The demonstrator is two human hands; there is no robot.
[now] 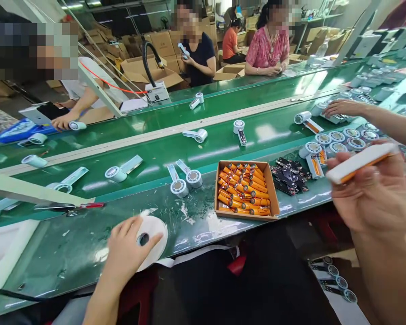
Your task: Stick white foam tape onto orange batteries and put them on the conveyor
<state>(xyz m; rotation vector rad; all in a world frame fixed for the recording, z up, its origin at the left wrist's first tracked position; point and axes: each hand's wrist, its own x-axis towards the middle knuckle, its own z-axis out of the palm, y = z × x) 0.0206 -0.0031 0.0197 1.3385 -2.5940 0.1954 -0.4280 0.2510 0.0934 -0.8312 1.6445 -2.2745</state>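
My left hand (126,248) rests on a roll of white tape (157,241) at the near edge of the bench, its fingers and thumb curved about the centre hole. A loose white strip trails from the roll to the right. My right hand (372,194) is raised at the right, closed on an orange battery (353,175) whose upper side is covered by a white strip. Between the hands stands a cardboard tray (274,198) of orange batteries (243,187) with thin wires. Black circuit boards (289,176) lie in a pile beside it.
Handheld fan bodies (178,187) lie on the green conveyor (155,149), with more clustered at the right near another person's hand (345,108). Red-handled tweezers (91,205) lie at left. Several people sit across the belt. A box of fan parts (338,280) is below right.
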